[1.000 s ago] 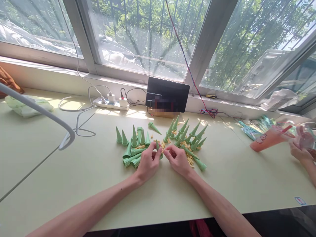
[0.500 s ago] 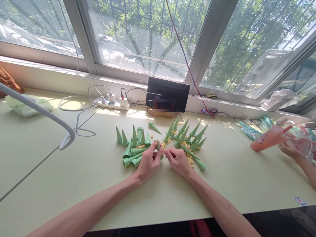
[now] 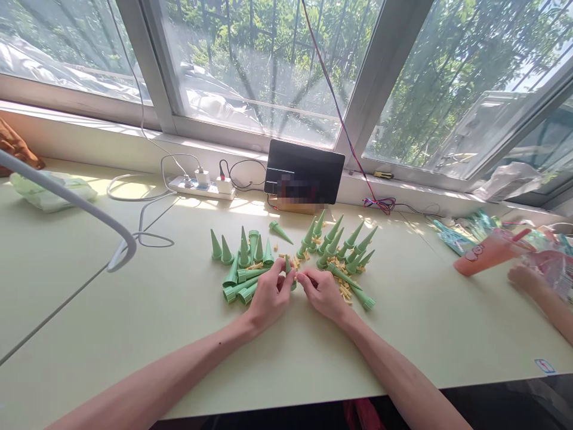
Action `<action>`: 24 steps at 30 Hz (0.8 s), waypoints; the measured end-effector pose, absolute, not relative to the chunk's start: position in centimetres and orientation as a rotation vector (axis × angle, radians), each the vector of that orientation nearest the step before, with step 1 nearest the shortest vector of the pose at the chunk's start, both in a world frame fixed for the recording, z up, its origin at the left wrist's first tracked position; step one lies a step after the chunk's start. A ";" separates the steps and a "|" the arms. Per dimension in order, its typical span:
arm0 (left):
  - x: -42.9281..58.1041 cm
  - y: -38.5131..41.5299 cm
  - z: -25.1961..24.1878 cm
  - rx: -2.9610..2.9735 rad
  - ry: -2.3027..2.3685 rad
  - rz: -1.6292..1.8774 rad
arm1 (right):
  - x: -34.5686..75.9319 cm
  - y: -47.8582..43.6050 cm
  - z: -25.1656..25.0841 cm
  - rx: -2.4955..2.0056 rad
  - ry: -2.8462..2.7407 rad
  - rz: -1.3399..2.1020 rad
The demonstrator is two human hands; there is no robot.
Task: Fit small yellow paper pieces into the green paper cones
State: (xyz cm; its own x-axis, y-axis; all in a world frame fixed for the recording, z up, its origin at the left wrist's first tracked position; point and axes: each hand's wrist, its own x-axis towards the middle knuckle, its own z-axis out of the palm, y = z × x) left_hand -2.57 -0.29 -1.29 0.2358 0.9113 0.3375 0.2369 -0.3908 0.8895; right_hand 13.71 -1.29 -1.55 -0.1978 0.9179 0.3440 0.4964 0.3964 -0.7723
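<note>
My left hand (image 3: 272,291) is closed around a green plastic watering spike (image 3: 287,265), whose tip points up. Right against that spike, my right hand (image 3: 325,291) has thumb and forefinger pinched, and a speck of yellow shows at the fingertips; most of this small yellow piece is hidden. To the left are several green spikes (image 3: 226,253), some upright, others lying with open ends toward me. On the right, more upright spikes (image 3: 332,248) stand among scattered small yellow plastic pieces (image 3: 345,291). A single spike (image 3: 280,232) lies behind my hands.
A dark tablet (image 3: 305,170) leans at the window behind the spikes, beside a power strip (image 3: 203,186) with cables. A grey curved tube (image 3: 89,209) crosses the left side. At right are a pink cup (image 3: 487,252) with a straw and a co-worker's blurred hand (image 3: 528,280).
My two hands and the spike have barely moved. At the right, the co-worker's hand has shifted slightly beside the clear plastic.
</note>
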 end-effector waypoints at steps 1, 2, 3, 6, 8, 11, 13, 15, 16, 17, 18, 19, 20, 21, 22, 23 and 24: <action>-2.6 -0.3 -1.3 1.790 1.054 1.182 | 13.7 -1.3 -1.6 -1.225 -1.842 0.641; -2.6 -0.3 -1.4 1.793 1.047 1.179 | 13.7 -1.2 -1.6 -1.228 -1.845 0.636; -2.6 -0.3 -1.4 1.798 1.042 1.173 | 13.8 -1.2 -1.6 -1.231 -1.848 0.634; -2.7 -0.3 -1.6 1.811 1.037 1.152 | 13.7 -1.1 -1.6 -1.249 -1.853 0.643; -2.7 -0.3 -1.7 1.814 1.038 1.154 | 13.7 -1.1 -1.5 -1.260 -1.850 0.648; -2.7 -0.3 -1.5 1.802 1.044 1.167 | 13.7 -1.2 -1.3 -1.257 -1.839 0.647; -2.6 -0.3 -1.3 1.791 1.054 1.171 | 13.7 -1.3 -1.2 -1.241 -1.846 0.660; -2.6 -0.4 -1.2 1.785 1.058 1.174 | 13.6 -1.4 -1.2 -1.225 -1.866 0.670; -2.6 -0.4 -1.1 1.782 1.056 1.176 | 13.6 -1.4 -1.2 -1.221 -1.874 0.666; -2.6 -0.4 -1.1 1.779 1.051 1.179 | 13.6 -1.4 -1.3 -1.219 -1.880 0.657; -2.6 -0.4 -1.1 1.777 1.046 1.181 | 13.7 -1.4 -1.3 -1.220 -1.883 0.651; -2.6 -0.4 -1.1 1.778 1.040 1.180 | 13.7 -1.4 -1.4 -1.221 -1.884 0.648; -2.6 -0.4 -1.1 1.781 1.037 1.179 | 13.7 -1.3 -1.5 -1.224 -1.887 0.645; -2.6 -0.4 -1.2 1.786 1.036 1.177 | 13.7 -1.3 -1.6 -1.230 -1.892 0.641; -2.6 -0.4 -1.3 1.792 1.036 1.174 | 13.8 -1.2 -1.7 -1.237 -1.897 0.637; -2.6 -0.4 -1.4 1.797 1.036 1.170 | 13.8 -1.2 -1.7 -1.245 -1.904 0.636; -2.6 -0.4 -1.5 1.800 1.034 1.165 | 13.8 -1.2 -1.8 -1.252 -1.908 0.636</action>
